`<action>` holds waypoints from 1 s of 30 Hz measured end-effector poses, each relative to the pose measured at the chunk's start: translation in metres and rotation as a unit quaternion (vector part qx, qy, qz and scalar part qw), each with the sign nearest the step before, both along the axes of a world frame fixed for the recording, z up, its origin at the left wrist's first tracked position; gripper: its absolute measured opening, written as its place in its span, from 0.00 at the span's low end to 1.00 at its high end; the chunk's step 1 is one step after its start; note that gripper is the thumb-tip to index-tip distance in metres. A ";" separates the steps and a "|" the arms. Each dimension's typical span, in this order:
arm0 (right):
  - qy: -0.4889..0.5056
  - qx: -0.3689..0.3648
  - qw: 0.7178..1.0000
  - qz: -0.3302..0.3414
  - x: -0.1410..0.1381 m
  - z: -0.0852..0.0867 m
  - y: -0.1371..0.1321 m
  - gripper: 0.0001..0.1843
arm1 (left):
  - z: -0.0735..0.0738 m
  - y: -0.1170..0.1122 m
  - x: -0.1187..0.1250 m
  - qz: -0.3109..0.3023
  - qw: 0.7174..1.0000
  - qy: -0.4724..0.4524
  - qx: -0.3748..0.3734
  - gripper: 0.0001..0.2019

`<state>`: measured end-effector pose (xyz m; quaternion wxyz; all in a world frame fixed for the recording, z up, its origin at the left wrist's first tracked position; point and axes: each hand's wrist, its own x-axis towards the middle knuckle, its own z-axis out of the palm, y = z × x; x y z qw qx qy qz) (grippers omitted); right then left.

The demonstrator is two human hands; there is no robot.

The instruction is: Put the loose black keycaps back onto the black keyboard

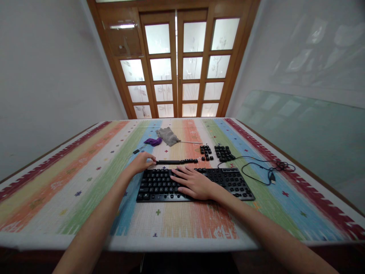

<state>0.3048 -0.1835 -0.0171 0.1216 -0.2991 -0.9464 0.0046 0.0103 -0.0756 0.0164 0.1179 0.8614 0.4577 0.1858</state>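
Observation:
A black keyboard [159, 182] lies flat on the striped tablecloth. Its left side bears keycaps, while several places along the front row and on the right show bare sockets. My right hand [195, 183] rests on the middle of it, palm down with fingers spread, hiding the keys below. Just beyond the keyboard's back left corner, my left hand [143, 163] pinches a small black keycap [155, 163] at the left end of a row of loose keys. That row holds a long space bar [169, 162] and several small keycaps [189, 161].
Loose keycaps [224, 153] lie grouped behind the keyboard at right. A coiled cable [281, 166] with a USB plug spreads rightward. Farther back are a grey cloth [169, 136], a purple cloth [153, 142], a thin rod [190, 142] and a small black piece [136, 151].

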 end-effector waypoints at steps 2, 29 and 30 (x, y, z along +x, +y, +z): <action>-0.001 -0.002 1.000 0.000 0.000 0.000 0.000 0.29 | -0.003 0.004 0.001 0.001 1.000 0.003 -0.009 0.05; -0.004 0.006 1.000 -0.005 0.000 0.001 -0.001 0.29 | -0.029 -0.157 -0.011 -0.101 0.969 -0.127 0.185 0.08; -0.003 0.005 1.000 -0.005 0.000 0.001 -0.002 0.29 | -0.030 -0.157 -0.010 -0.097 0.969 -0.128 0.190 0.08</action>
